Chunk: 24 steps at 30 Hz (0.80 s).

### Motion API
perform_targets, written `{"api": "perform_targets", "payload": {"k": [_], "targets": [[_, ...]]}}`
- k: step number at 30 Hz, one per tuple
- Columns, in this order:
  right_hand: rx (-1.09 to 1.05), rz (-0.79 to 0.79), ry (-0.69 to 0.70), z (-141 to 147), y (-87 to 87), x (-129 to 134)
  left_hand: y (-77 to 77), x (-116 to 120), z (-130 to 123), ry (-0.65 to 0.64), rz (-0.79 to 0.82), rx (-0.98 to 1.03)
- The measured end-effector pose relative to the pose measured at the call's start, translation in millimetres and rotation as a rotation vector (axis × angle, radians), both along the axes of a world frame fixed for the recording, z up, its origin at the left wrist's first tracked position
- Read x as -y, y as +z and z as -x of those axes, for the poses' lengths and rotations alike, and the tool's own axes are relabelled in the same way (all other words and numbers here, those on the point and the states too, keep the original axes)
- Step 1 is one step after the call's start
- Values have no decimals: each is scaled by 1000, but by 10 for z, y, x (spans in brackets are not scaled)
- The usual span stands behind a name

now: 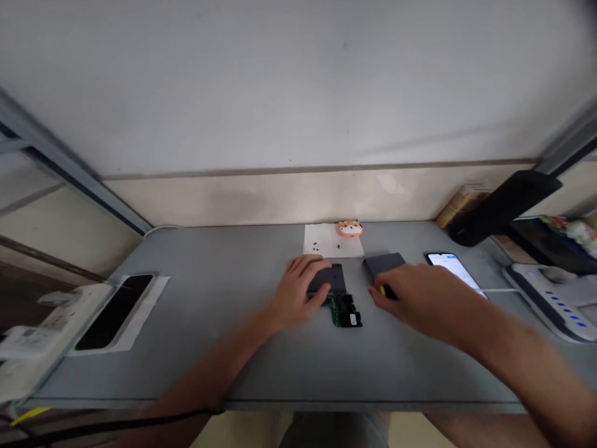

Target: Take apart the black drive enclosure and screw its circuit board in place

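My left hand (301, 289) grips a dark grey flat casing (336, 277), fingers over its far edge and thumb at the near side. Against the casing's near edge lies a green circuit board (335, 313) with black parts (349, 318), one bearing a white label. Closed in my right hand (410, 292) is a small yellow-and-black tool (383, 290), mostly hidden by the fingers. Just beyond that hand, a second dark flat panel (385, 263) rests on the grey table (224, 280).
A white paper (321, 233) with several tiny dark screws and an orange animal-faced case (349, 228) lies by the wall. A lit phone (450, 264), a power strip (555, 305) and a black lamp-like bar (506, 208) are at right. Another phone (116, 311) lies left.
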State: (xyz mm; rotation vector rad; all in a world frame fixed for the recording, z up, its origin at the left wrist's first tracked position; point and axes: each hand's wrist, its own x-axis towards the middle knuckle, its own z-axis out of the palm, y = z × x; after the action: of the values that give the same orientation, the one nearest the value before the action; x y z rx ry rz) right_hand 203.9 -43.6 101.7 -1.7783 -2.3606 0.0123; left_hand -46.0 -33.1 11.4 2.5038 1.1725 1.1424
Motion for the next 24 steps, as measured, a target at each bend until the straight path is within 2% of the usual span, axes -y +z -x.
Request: {"api": "perform_targets", "payload": {"k": [1, 2, 6, 11, 16, 21, 22, 24], "targets": [[82, 133, 64, 30, 7, -47, -5, -26, 23, -61, 25, -89], [125, 186, 91, 63, -2, -100, -14, -48, 41, -106, 40, -160], [150, 153, 28, 135, -128, -280, -68, -72, 55, -190, 26, -280], [169, 105, -108, 23, -276, -330, -100, -13, -4, -213, -16, -262], [219, 145, -178, 12, -388, -313, -88, -26, -2, -187, -13, -258], [212, 147, -176, 242, -426, -294, -66, -179, 161, 46, -41, -186], [211, 154, -172, 295, -421, -293, -69, -216, 205, 77, -36, -171], [206, 164, -177, 387, -409, -292, -81, -282, 281, 57, -13, -158]]}}
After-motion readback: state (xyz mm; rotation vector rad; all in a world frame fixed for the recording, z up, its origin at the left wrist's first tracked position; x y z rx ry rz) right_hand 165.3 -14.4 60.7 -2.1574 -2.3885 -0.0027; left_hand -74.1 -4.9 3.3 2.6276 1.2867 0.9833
